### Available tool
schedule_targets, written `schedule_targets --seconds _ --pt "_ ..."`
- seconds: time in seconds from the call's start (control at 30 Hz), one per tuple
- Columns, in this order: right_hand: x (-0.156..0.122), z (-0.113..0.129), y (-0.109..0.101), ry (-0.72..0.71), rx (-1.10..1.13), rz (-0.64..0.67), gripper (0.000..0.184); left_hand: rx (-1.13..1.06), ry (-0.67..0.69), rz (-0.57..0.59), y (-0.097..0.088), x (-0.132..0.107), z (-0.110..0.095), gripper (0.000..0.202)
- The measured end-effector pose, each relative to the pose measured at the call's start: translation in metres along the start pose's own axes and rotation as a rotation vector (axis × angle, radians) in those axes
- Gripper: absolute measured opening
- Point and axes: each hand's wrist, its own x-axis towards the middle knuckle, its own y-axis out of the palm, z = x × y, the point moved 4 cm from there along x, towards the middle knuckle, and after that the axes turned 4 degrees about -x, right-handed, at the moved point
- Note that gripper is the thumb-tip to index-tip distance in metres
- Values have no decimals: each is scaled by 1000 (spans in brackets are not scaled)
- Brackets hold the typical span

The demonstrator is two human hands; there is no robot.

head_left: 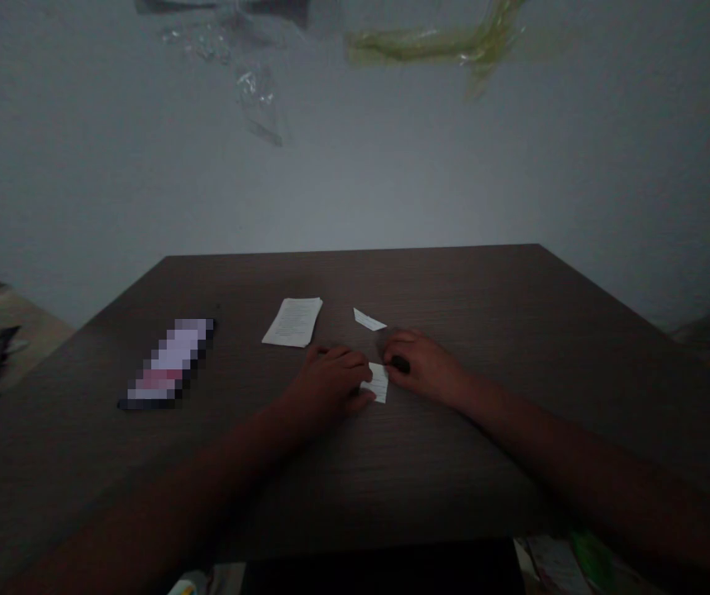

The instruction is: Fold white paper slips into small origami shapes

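Observation:
A small white piece of paper (379, 382) lies on the dark wooden table (516, 347) between my two hands. My left hand (330, 382) rests on the table with its fingers curled, pressing the paper's left edge. My right hand (422, 364) is closed in a pinch at the paper's right edge. Just beyond my hands lie a small torn paper scrap (369, 320) and a larger printed sheet (293, 321). The light is dim and fine detail of the fingers is hard to see.
A long blurred-out flat object (170, 362) lies on the table's left part. Clear and yellowish plastic tape (435, 41) sticks to the grey wall behind. Clutter sits off the table at the far left and at the bottom edge.

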Motion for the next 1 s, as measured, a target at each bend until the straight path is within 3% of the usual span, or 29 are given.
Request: schedule_targets --seconds 0.2,0.43,0.83,1.0 --pt "-11 17 -5 6 -68 26 24 4 23 -30 2 -1 1 32" --pt "-20 29 2 -10 -97 12 35 8 13 -21 3 -2 2 31" --pt "1 -20 8 186 -133 -78 30 13 -5 -1 1 0 0 41" --pt "1 -20 7 167 -149 -131 32 8 -30 39 1 -1 0 42"
